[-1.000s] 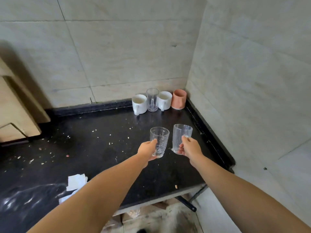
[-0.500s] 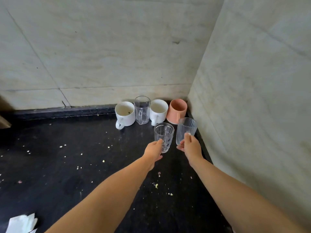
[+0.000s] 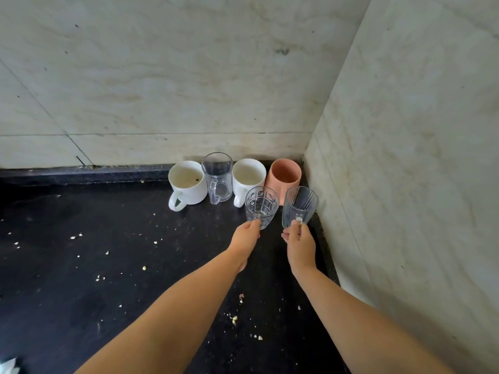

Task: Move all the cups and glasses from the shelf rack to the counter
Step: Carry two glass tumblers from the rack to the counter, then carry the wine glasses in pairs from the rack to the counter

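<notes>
Currently, a cut glass (image 3: 261, 207) pinched by the left hand (image 3: 245, 237) and a ribbed glass (image 3: 299, 206) pinched by the right hand (image 3: 300, 244) hover just before four cups (image 3: 234, 179) already standing in the counter (image 3: 108, 265) corner. Both await setting down; the rack is out of view, so any remainder cannot be judged.

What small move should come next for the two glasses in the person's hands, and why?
Probably lower both glasses onto the black counter just in front of the row. The left hand grips the patterned glass and the right hand the ribbed glass. Both are near the white mug and pink cup, with bare counter beneath.
</notes>
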### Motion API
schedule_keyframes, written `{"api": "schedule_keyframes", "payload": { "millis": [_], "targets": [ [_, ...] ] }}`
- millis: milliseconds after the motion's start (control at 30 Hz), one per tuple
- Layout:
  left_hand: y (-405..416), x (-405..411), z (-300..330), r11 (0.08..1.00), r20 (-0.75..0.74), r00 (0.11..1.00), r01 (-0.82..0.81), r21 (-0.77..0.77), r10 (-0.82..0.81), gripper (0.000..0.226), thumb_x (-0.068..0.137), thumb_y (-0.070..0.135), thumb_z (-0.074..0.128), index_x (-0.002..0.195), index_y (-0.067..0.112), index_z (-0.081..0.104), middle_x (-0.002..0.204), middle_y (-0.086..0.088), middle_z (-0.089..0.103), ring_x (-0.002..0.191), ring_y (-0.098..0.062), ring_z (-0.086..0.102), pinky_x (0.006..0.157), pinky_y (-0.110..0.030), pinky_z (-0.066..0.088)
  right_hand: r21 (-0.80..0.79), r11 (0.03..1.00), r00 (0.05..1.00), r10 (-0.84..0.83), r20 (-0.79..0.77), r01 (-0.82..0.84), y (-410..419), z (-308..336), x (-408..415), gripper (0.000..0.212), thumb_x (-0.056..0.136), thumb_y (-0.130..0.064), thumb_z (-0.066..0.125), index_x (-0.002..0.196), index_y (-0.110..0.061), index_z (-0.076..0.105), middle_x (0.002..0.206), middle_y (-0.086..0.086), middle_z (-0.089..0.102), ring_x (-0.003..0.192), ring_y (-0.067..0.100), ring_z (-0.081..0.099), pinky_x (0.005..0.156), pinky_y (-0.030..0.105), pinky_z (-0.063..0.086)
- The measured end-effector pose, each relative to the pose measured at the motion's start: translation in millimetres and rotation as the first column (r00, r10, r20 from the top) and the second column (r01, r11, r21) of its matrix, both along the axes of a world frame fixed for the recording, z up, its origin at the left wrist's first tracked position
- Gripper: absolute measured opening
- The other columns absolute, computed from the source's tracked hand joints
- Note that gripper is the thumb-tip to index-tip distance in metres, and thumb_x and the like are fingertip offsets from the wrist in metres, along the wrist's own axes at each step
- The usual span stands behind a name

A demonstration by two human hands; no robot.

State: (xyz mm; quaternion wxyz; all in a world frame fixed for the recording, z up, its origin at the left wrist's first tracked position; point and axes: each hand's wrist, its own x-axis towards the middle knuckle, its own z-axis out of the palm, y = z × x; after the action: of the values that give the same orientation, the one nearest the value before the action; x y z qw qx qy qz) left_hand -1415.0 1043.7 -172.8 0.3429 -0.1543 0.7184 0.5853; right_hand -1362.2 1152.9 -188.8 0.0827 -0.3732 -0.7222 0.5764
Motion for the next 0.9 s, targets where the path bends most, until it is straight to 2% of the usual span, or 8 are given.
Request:
{"api": "schedule_keyframes", "payload": {
  "millis": [200, 367, 500, 600, 667, 733, 800, 900],
  "targets": [
    [1, 0, 0, 1.0, -0.014, 1.0, 0.012, 0.02, -0.012, 0.025, 0.099, 0.032, 0.039, 0.089, 0.017, 0.057, 0.077, 0.004, 0.048, 0.073, -0.011, 0.043, 0.083, -0.03, 0.042, -0.031, 0.995, 0.992, 0.096, 0.08, -0.094, -1, -3, 1, 0.033, 0.102, -0.023, 0.036, 0.125, -0.007, 0.053, 0.124, 0.009, 0.061, 0.116, 0.023, 0.059, 0.104, 0.043, 0.047],
    [-13, 8, 12, 1.0, -0.036, 0.999, 0.01, 0.005, -0.01, 0.03, 0.099, 0.035, 0.043, 0.12, 0.015, 0.05, 0.107, -0.002, 0.058, 0.101, -0.019, 0.054, 0.093, -0.034, 0.047, -0.041, 0.999, 0.991, 0.037, 0.129, -0.032, 2, 11, 4, 0.037, 0.1, -0.031, 0.042, 0.129, -0.009, 0.048, 0.115, 0.005, 0.056, 0.097, 0.018, 0.057, 0.097, 0.045, 0.052],
    [-36, 12, 31, 0.999, -0.067, 0.998, -0.013, -0.047, 0.01, 0.033, 0.099, 0.032, 0.044, 0.127, 0.014, 0.048, 0.117, -0.005, 0.054, 0.103, -0.021, 0.054, 0.097, -0.04, 0.049, 0.049, 0.999, 0.988, -0.03, 0.153, 0.023, 0, 30, 11, 0.037, 0.098, -0.033, 0.047, 0.126, -0.009, 0.047, 0.129, 0.009, 0.053, 0.105, 0.021, 0.055, 0.094, 0.041, 0.053],
    [-62, 18, 45, 0.977, -0.216, 0.971, 0.061, -0.206, -0.106, 0.035, 0.099, 0.033, 0.044, 0.127, 0.013, 0.049, 0.128, -0.011, 0.054, 0.107, -0.026, 0.056, 0.096, -0.039, 0.049, 0.225, 0.973, 0.989, -0.085, 0.118, 0.057, -15, 53, 25, 0.034, 0.097, -0.027, 0.05, 0.124, -0.005, 0.048, 0.126, 0.014, 0.051, 0.102, 0.023, 0.054, 0.083, 0.032, 0.044],
    [-77, 22, 52, 0.875, -0.373, 0.871, 0.12, -0.468, -0.319, 0.036, 0.098, 0.033, 0.044, 0.128, 0.013, 0.05, 0.131, -0.01, 0.051, 0.116, -0.028, 0.052, 0.098, -0.041, 0.047, 0.396, 0.918, 0.994, -0.046, 0.101, 0.002, -28, 63, 33, 0.035, 0.096, -0.023, 0.053, 0.126, -0.006, 0.049, 0.128, 0.014, 0.051, 0.114, 0.027, 0.053, 0.088, 0.032, 0.043],
    [-98, 30, 62, 0.687, -0.464, 0.675, 0.088, -0.721, -0.574, 0.037, 0.099, 0.033, 0.041, 0.131, 0.017, 0.048, 0.134, -0.006, 0.049, 0.125, -0.026, 0.046, 0.102, -0.04, 0.042, 0.563, 0.811, 0.987, 0.111, 0.118, -0.158, -48, 73, 43, 0.038, 0.094, -0.024, 0.055, 0.129, -0.01, 0.048, 0.131, 0.01, 0.05, 0.121, 0.026, 0.05, 0.094, 0.032, 0.045],
    [-122, 43, 72, 0.576, -0.482, 0.507, 0.034, -0.817, -0.714, 0.038, 0.099, 0.033, 0.039, 0.134, 0.019, 0.046, 0.137, -0.002, 0.048, 0.128, -0.023, 0.043, 0.106, -0.038, 0.036, 0.683, 0.644, 0.937, 0.281, 0.208, -0.345, -77, 79, 54, 0.04, 0.094, -0.029, 0.054, 0.13, -0.014, 0.047, 0.135, 0.006, 0.048, 0.124, 0.024, 0.048, 0.098, 0.036, 0.046],
    [-155, 59, 80, 0.522, -0.461, 0.425, 0.032, -0.852, -0.779, 0.038, 0.1, 0.033, 0.038, 0.134, 0.02, 0.047, 0.137, -0.001, 0.048, 0.129, -0.022, 0.042, 0.109, -0.037, 0.033, 0.725, 0.452, 0.843, 0.41, 0.349, -0.52, -119, 81, 63, 0.045, 0.095, -0.033, 0.049, 0.136, -0.016, 0.043, 0.143, 0.004, 0.043, 0.131, 0.025, 0.043, 0.102, 0.039, 0.043]
  ]
}}
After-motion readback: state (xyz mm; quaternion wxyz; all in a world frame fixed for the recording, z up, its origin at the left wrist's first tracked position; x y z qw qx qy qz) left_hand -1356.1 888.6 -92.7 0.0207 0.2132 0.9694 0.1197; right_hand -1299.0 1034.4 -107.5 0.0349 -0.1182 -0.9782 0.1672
